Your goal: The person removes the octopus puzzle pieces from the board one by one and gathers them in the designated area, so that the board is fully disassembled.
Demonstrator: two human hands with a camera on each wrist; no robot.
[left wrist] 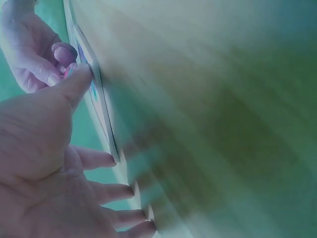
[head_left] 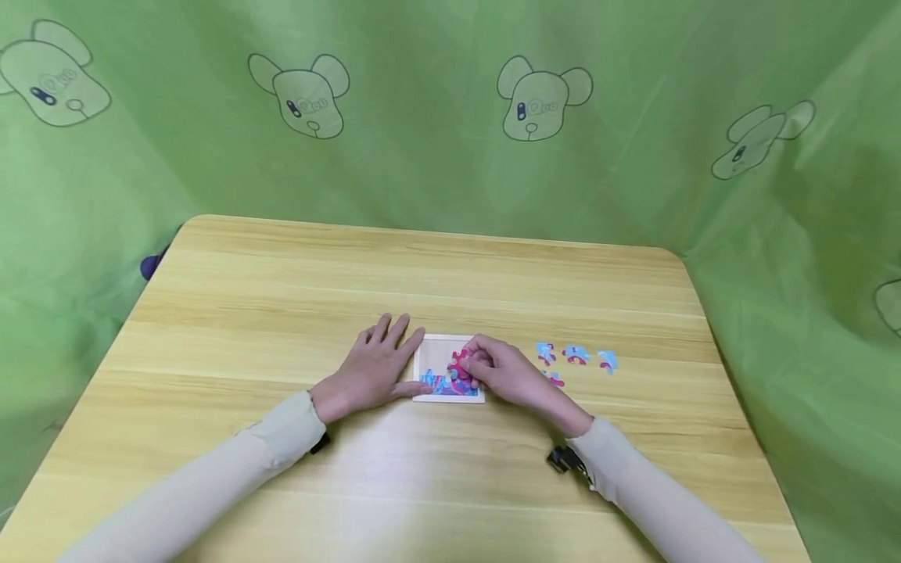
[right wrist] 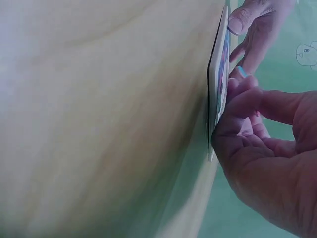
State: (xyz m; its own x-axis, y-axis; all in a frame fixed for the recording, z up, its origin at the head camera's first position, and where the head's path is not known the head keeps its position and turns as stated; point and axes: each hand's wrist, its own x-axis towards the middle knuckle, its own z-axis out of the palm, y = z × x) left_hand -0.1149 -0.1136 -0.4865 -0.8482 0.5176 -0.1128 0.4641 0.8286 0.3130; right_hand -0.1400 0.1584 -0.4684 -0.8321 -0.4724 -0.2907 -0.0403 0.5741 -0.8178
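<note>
A shallow wooden puzzle tray point(head_left: 450, 399) lies flat on the table, with blue and purple puzzle pieces point(head_left: 439, 384) fitted along its near side. My left hand point(head_left: 371, 367) is spread flat at the tray's left side. Its thumb lies over the near left corner, and the index fingertip meets the far left corner. Above the fitted pieces my right hand point(head_left: 498, 371) pinches a pink puzzle piece point(head_left: 459, 364) between thumb and fingers. In the right wrist view, the curled fingers of the right hand point(right wrist: 257, 134) are right at the tray's edge point(right wrist: 214, 94) and hide most of that piece.
Several loose blue and pink puzzle pieces point(head_left: 576, 354) lie to the right of the tray, just past the right hand. The wooden table point(head_left: 394, 485) has rounded far corners. A green curtain point(head_left: 422, 172) with printed animal heads hangs behind and beside it.
</note>
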